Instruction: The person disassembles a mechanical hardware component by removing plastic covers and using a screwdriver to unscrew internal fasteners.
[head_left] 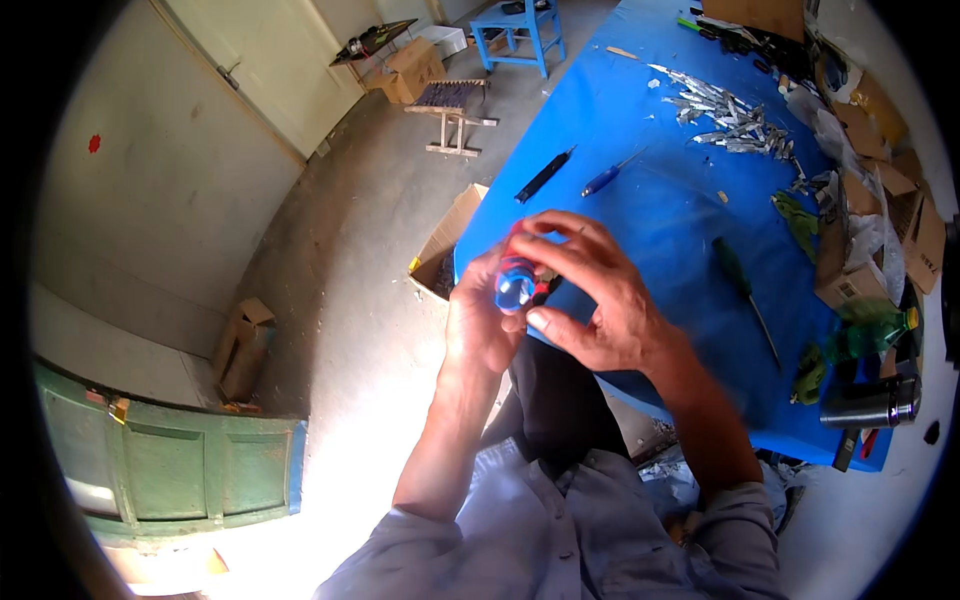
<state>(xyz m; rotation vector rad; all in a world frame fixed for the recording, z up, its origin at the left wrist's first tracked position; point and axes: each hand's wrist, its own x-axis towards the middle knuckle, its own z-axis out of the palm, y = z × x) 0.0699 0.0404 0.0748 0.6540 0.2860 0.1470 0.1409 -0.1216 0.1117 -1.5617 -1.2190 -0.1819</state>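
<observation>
A short red and blue cylinder (515,284) with a shiny, clear-looking round end is held up near the table's front left edge. It resembles a small flashlight, but its exact kind is not plain. My left hand (479,318) is closed around its left side and underneath. From the right, my right hand (605,293) curves over it, with fingers on its upper part and the thumb by its lower end. A small black and red piece (545,288) shows between the cylinder and my right hand; whether it is a separate thing I cannot tell.
On the blue table (660,240) lie a black pen-like tool (546,174), a blue-handled screwdriver (603,180), a green-handled screwdriver (735,268) and a heap of small metal parts (728,115). A green bottle (870,337) and metal flask (871,402) stand right. An open carton (447,235) sits left.
</observation>
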